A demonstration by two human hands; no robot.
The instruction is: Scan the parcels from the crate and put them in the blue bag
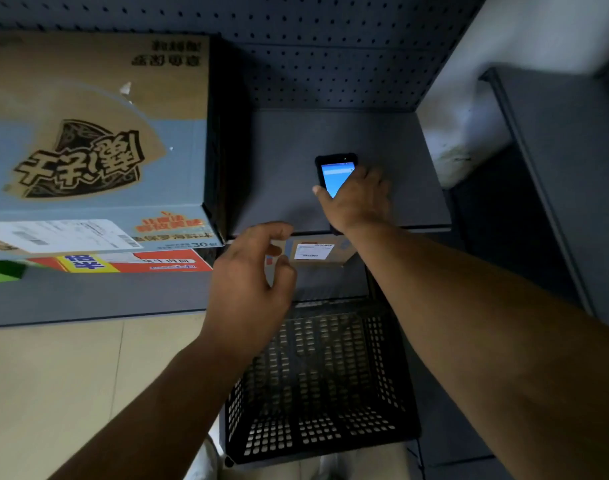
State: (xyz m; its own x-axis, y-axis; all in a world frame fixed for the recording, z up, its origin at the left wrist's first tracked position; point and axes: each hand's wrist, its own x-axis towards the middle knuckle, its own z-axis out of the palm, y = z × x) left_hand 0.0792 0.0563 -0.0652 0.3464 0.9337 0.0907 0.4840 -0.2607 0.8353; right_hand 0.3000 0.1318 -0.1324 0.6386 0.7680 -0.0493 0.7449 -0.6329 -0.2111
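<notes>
Crate (pixel 324 393) of black perforated plastic sits nearest, low in the view on the floor against the grey shelving. Above its far rim the left hand (pixel 251 271) hovers with fingers loosely curled, holding nothing, just in front of a small brown parcel (pixel 317 252). The parcel bears a white label and lies on the lower level, tucked under the edge of the grey shelf (pixel 282 168). Further on, the right hand (pixel 356 199) grasps a handheld scanner (pixel 334 171) with a lit blue screen, thumb on its left edge, the device resting on that shelf. To the left a large printed carton (pixel 95 133) stands on the same shelf, above a red and yellow box (pixel 123 263). A pegboard back panel (pixel 330 64) rises behind.
</notes>
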